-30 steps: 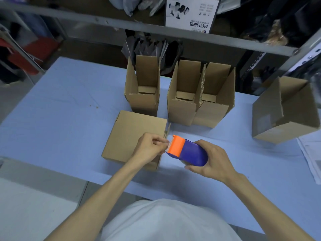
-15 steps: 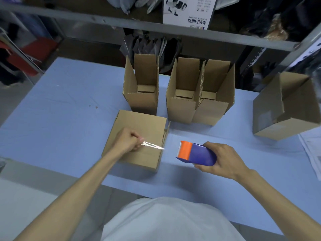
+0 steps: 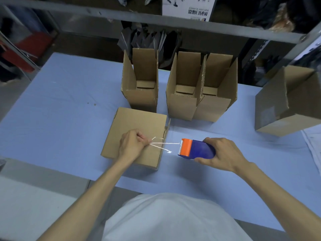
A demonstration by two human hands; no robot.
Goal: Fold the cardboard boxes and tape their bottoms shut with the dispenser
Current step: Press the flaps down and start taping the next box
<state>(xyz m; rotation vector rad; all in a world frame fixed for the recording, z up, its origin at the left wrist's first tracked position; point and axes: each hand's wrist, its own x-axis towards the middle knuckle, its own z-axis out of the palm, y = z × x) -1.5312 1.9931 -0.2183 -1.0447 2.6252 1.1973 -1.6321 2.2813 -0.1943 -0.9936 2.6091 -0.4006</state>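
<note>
Head view: left hand pinches clear tape over the near cardboard box; right hand grips the blue-orange tape dispenser just right of it.

The left hand covers the end of the tape and part of the box, and the clear tape itself shows only as thin glints (its edges cannot be traced). The right hand hides the back of the dispenser. The big box and the papers are cut off by the right edge, the printed carton by the top edge, and the shelf goods are too dark to name.
</note>
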